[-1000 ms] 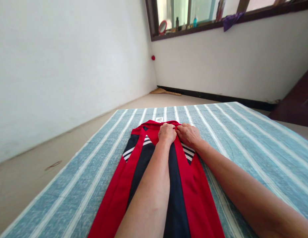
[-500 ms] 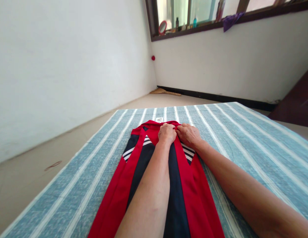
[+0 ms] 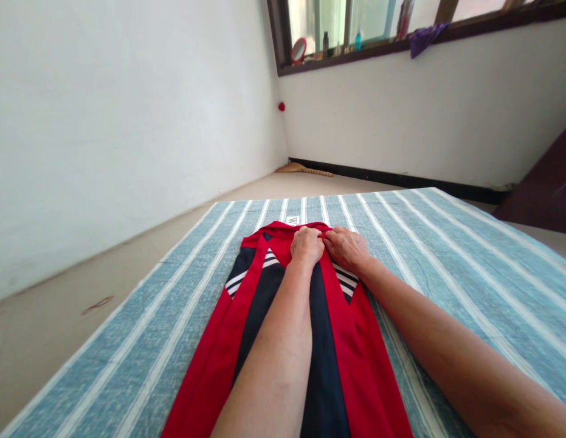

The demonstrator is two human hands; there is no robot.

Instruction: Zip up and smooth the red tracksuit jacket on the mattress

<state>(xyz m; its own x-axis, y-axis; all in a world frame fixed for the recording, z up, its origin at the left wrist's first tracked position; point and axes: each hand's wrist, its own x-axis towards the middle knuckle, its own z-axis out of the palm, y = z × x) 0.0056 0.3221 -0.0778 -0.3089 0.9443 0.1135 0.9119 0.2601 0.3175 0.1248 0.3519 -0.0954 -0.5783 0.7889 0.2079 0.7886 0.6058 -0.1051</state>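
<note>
Both the left hand (image 3: 306,244) and the right hand (image 3: 347,246) pinch the far hem of the red-and-navy garment (image 3: 326,365), fingers closed on cloth. The garment lies flat on the striped sheet (image 3: 447,255) beneath them; an uneven pull from either hand could skew it and wrinkle the layers.

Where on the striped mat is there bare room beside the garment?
Bare striped mat lies right of the red and navy garment, and a narrower strip left of it. It is crowded at the garment's far end, where left hand and right hand grip.
</note>
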